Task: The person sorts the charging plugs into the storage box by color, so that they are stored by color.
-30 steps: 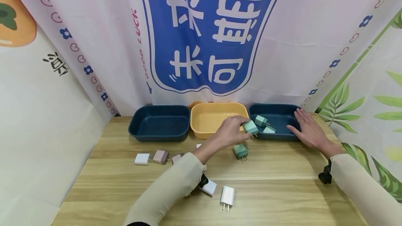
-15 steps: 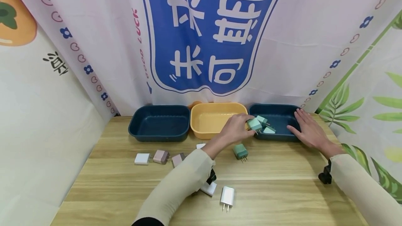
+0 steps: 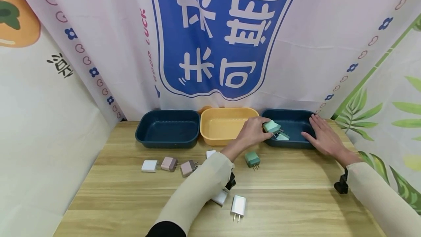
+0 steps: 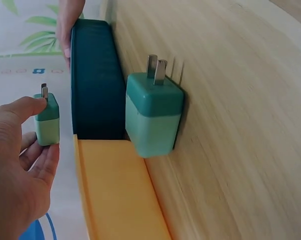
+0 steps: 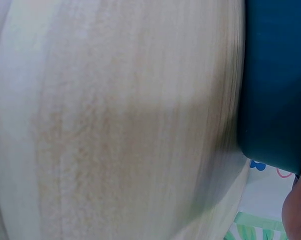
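My left hand [image 3: 251,133] pinches a green charger plug [image 4: 48,127] between thumb and fingers, over the left end of the right-hand dark blue bin [image 3: 297,144]. Inside that bin, green charger parts with prongs [image 3: 282,137] show beside the held one, which partly hides them. My right hand [image 3: 325,136] lies with extended fingers along the bin's right rim. On the table in front of the bins sits another green charger plug [image 3: 252,159], large in the left wrist view. The right wrist view catches only the bin's wall, bare wood and an edge of the hand.
A yellow bin [image 3: 210,142] and another dark blue bin [image 3: 167,144] stand in the same row to the left. On the wooden table lie white chargers [image 3: 238,205] and pink chargers [image 3: 169,164]. One white charger [image 3: 220,196] is partly behind the left sleeve.
My left hand has carried the green charger rightward, from the yellow bin's right edge to over the right-hand blue bin. The right hand has stayed on the rim.
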Available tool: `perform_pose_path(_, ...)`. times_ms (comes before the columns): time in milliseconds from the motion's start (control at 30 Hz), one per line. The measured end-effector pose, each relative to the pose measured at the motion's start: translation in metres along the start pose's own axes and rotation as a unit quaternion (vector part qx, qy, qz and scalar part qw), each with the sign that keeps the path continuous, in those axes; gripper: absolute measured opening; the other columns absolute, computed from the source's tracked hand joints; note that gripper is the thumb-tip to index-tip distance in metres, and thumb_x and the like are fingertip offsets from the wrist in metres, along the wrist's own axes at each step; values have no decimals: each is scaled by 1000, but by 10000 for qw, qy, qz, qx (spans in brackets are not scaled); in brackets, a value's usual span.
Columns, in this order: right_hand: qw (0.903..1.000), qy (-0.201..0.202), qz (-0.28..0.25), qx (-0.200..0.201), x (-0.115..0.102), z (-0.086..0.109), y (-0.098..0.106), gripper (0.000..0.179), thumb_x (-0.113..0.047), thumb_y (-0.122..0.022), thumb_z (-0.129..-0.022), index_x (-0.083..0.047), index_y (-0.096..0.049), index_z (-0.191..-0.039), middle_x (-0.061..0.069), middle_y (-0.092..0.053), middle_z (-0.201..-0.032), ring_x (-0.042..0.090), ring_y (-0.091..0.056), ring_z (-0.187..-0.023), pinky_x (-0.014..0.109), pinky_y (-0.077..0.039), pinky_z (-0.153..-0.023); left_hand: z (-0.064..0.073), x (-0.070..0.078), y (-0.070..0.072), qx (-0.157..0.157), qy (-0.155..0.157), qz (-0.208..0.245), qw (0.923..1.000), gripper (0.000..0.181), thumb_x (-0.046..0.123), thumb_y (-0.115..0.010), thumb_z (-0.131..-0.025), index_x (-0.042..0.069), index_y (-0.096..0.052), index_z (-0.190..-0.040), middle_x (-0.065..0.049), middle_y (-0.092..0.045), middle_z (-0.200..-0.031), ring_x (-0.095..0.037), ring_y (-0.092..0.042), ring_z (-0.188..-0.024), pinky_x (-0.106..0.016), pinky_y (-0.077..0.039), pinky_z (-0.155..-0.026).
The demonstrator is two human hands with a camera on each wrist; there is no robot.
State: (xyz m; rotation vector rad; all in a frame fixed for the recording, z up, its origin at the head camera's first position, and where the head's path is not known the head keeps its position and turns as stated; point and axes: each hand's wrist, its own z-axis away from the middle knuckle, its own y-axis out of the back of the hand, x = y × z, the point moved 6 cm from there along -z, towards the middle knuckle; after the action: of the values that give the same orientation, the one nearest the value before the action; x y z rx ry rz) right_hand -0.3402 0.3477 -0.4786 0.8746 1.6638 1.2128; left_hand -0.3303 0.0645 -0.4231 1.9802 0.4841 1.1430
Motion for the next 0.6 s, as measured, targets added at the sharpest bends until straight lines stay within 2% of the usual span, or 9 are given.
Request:
perform_pose_path(267, 10000, 0, -26, 16, 2, 1, -1, 88, -51, -50, -110, 16, -23, -160, 38, -18, -168, 50, -11, -159, 53, -2, -132, -5, -9, -10, -9, 326, 625, 9975, 43, 23, -87, -91, 6, -76, -129, -2, -74, -105, -6, -60, -78, -11, -48, -64)
perform_pose_path(500, 10000, 22, -3, 44, 2, -1, -1, 87, -50, -50, -110, 16, -24, -160, 37, -18, -168, 50, -12, -159, 53, -2, -132, -7, -12, -17, 40, 540, 801, 9953, 43, 24, -86, -92, 8, -76, -131, -3, -75, -120, -9, -65, -93, -12, -50, -73)
perform_pose_path(600, 10000, 13, -19, 49, 2, -1, -1, 87, -50, -50, -110, 16, -24, -160, 38, -18, -168, 50, -12, -159, 53, -2, -132, -8, -12, -20, 36, 564, 759, 9955, 44, 25, -86, -92, 9, -75, -132, -3, -75, -121, -7, -65, -92, -12, -50, -72)
